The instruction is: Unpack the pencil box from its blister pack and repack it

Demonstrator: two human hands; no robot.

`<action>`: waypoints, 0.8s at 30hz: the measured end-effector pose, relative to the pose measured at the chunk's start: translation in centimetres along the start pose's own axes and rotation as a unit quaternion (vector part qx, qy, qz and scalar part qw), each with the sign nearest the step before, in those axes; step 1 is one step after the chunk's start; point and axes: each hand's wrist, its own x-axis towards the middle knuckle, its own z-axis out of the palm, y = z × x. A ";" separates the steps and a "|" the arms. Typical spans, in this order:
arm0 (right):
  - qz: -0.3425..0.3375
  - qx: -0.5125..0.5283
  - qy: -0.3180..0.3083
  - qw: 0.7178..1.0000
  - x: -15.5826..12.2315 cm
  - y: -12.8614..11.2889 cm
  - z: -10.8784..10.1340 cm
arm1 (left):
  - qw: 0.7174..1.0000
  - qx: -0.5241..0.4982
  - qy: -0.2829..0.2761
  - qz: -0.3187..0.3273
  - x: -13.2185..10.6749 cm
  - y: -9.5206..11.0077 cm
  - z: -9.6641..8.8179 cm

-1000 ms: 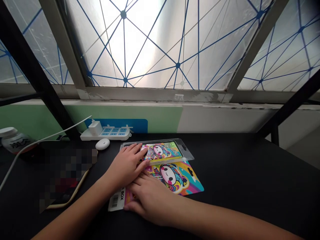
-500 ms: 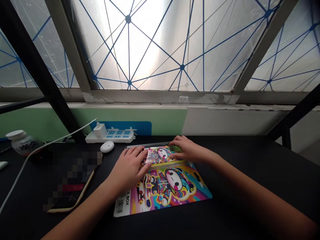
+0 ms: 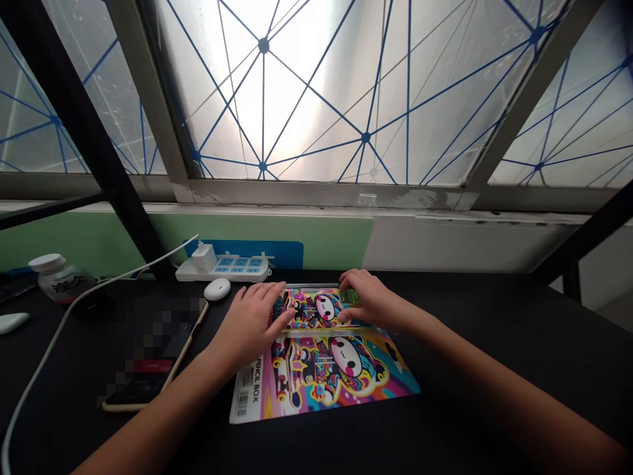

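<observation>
Black desk [image 3: 445, 435], left hand [image 3: 253, 323] and right hand [image 3: 374, 302] spread over printed box [image 3: 309, 309] (ends partly hidden), phone [image 3: 138, 386] pixelated.

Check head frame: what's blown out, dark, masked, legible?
Head view: glare whites out part of the window; head view: black desk shows little detail; head view: mosaic hides much of the pale-edged item; head view: PENCIL BOX legible on card.

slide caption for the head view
Left hand and right hand on a colourful case, PENCIL BOX card in front.

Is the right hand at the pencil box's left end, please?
No, the right hand is at the right end of the pencil box.
</observation>
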 end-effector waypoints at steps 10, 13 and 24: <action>0.016 -0.008 0.111 0.994 -1.9 -0.3 2.2 | 1.000 -0.025 0.017 -0.004 0.3 -1.5 0.0; -0.008 -0.015 0.136 0.991 -1.7 -0.2 2.5 | 1.000 -0.021 0.015 0.005 0.2 -1.2 0.1; -0.148 -0.132 0.183 0.963 -4.6 -2.6 -0.5 | 0.994 -0.062 0.074 0.051 0.1 -2.0 -1.1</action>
